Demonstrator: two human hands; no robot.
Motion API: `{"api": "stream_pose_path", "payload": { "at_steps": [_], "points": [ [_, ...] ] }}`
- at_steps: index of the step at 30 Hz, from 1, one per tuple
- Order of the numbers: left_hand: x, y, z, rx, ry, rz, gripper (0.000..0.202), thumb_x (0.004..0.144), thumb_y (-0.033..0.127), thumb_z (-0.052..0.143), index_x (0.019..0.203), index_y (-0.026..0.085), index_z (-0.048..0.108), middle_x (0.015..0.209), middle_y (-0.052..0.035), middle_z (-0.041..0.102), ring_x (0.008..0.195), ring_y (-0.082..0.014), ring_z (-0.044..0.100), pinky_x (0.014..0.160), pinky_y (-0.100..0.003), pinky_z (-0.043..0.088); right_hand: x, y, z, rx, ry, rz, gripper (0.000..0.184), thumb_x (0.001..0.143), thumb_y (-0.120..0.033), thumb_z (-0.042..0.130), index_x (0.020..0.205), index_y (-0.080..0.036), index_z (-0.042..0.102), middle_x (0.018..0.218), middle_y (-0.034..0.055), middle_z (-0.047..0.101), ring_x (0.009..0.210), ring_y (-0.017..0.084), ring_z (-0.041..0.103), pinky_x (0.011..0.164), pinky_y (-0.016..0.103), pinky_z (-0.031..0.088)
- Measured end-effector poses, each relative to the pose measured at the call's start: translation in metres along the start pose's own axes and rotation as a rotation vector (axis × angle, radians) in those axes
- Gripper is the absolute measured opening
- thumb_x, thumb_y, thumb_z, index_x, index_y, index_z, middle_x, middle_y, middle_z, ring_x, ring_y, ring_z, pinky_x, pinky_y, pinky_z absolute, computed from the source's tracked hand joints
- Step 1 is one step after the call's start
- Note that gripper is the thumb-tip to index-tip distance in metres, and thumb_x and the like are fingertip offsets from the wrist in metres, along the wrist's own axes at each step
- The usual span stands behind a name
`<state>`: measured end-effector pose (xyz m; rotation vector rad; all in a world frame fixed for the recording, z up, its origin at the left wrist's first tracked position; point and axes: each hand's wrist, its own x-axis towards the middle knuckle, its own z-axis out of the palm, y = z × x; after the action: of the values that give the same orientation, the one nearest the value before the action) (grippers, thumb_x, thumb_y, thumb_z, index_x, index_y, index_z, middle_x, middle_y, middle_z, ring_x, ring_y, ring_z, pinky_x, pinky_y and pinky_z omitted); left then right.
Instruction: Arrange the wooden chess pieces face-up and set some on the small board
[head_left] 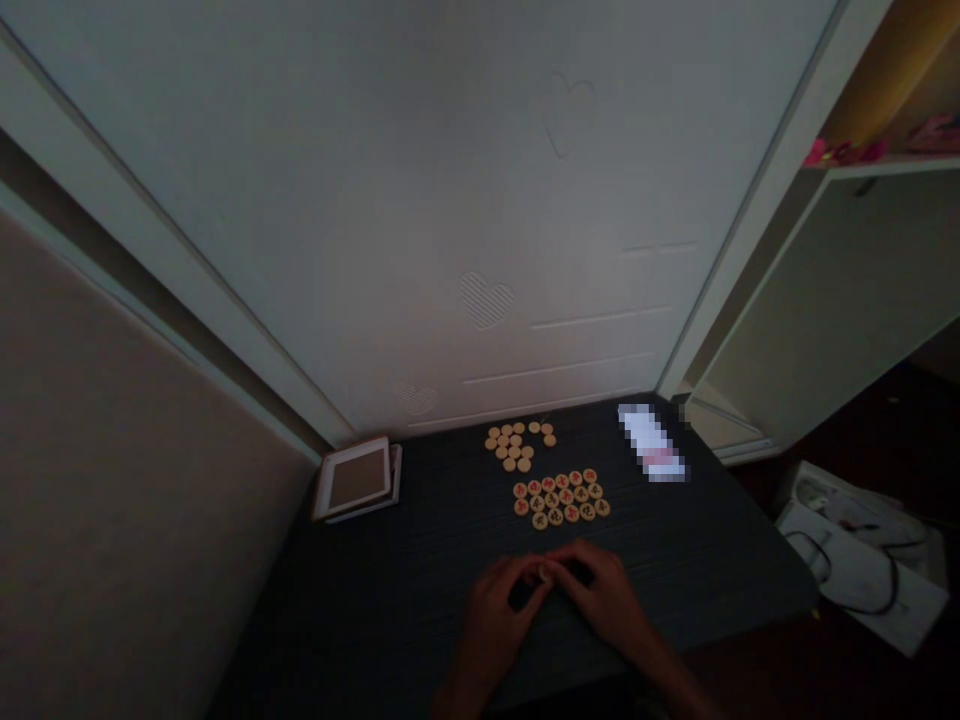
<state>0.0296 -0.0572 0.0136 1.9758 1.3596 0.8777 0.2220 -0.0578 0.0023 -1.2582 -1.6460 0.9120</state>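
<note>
My left hand (501, 608) and my right hand (600, 592) meet fingertip to fingertip above the front of the dark table (420, 590). Pinched between them is a small round xiangqi piece (544, 573), mostly covered by the fingers. Just beyond the hands, xiangqi pieces with red or black characters (552, 500) lie face up in three rows. Farther back, near the white panel, several plain-topped pieces (507, 442) lie in a loose cluster, with a few a little apart to the right.
A stack of shallow framed trays (360, 478) sits at the table's left back corner. At the right back lies a bright, pixelated flat object (651, 442). A white panel (480, 200) with heart reliefs rises behind the table. White boxes (862, 560) stand off the right edge.
</note>
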Motion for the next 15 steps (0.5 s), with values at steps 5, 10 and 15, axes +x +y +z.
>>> {"api": "stream_pose_path", "payload": {
  "at_steps": [5, 10, 15],
  "points": [
    [0.003, 0.001, -0.005, 0.083, 0.032, 0.09, 0.022, 0.09, 0.026, 0.072, 0.111, 0.031, 0.072, 0.094, 0.0008, 0.078, 0.086, -0.0212, 0.073, 0.083, -0.034, 0.059, 0.001, -0.002, 0.0, 0.006, 0.011, 0.014, 0.021, 0.101, -0.037, 0.058, 0.101, -0.024, 0.075, 0.098, 0.0033, 0.079, 0.092, 0.021, 0.075, 0.086, 0.031, 0.055],
    [0.014, -0.007, -0.014, 0.219, 0.142, 0.047, 0.021, 0.092, 0.026, 0.068, 0.112, 0.029, 0.07, 0.098, -0.0006, 0.078, 0.09, -0.024, 0.073, 0.088, -0.041, 0.057, 0.001, 0.001, 0.0, -0.022, 0.098, 0.037, 0.023, 0.101, -0.038, 0.057, 0.106, -0.024, 0.074, 0.104, 0.0053, 0.079, 0.096, 0.024, 0.075, 0.088, 0.033, 0.056],
    [0.027, -0.012, -0.019, 0.366, 0.109, 0.021, 0.014, 0.094, 0.027, 0.065, 0.105, 0.027, 0.072, 0.104, -0.0027, 0.077, 0.1, -0.0277, 0.069, 0.089, -0.045, 0.052, 0.001, 0.001, -0.002, -0.029, 0.161, 0.041, 0.023, 0.1, -0.039, 0.057, 0.104, -0.024, 0.075, 0.1, 0.0056, 0.079, 0.092, 0.024, 0.075, 0.083, 0.033, 0.057]
  ]
}}
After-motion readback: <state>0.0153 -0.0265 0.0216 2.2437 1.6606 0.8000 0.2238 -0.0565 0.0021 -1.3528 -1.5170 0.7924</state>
